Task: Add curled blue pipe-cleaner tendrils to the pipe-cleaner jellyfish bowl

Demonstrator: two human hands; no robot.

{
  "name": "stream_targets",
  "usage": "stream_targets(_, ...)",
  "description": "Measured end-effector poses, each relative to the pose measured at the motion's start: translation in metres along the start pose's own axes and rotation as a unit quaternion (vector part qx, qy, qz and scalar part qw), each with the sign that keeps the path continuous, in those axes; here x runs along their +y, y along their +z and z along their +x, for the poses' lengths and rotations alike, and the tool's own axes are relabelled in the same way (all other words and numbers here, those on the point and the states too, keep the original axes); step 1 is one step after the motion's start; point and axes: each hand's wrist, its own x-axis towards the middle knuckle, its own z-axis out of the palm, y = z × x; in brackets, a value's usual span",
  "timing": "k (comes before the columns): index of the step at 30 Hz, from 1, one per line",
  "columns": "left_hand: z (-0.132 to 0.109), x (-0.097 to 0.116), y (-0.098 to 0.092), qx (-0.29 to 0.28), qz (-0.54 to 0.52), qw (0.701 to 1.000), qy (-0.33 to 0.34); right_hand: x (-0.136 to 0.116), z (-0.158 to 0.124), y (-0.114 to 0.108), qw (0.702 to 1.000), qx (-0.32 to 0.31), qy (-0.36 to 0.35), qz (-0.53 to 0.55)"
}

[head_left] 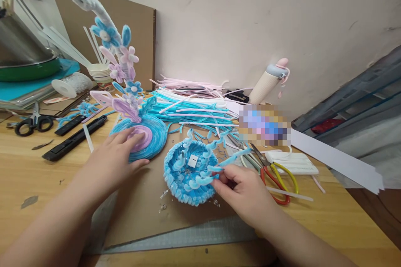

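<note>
My left hand rests with fingers spread on the blue and pink coiled disc that forms the base of a tall pipe-cleaner flower ornament. My right hand pinches a light blue pipe cleaner at the right rim of a small blue woven pipe-cleaner basket. The basket has curled blue ends around its rim and a small white piece inside. Both pieces sit on a brown cardboard sheet.
A heap of blue, white and pink pipe cleaners lies behind. Red and yellow-handled pliers and a white box lie right. Black scissors and black utility knives lie left. Paper cups, a tape spool and a bottle stand behind.
</note>
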Motion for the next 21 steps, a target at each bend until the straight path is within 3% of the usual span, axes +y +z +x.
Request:
stream_targets(2, 0.0, -0.001, 0.006, -0.028, 0.002, 1.0, 0.007, 0.0, 0.0, 0.0, 1.0, 0.0, 0.001, 0.002)
stream_targets(6, 0.001, 0.004, 0.012, -0.029, 0.013, 0.999, -0.012, 0.0, 0.0, 0.0, 1.0, -0.001, 0.002, 0.004)
stream_targets(13, 0.0, 0.017, 0.012, -0.002, 0.036, 0.998, -0.051, -0.001, -0.001, 0.0, 1.0, 0.0, 0.002, 0.01)
stream_targets(21, -0.001, 0.022, 0.013, 0.049, 0.007, 0.998, -0.048, 0.002, 0.001, 0.0, 1.0, -0.001, 0.002, 0.015)
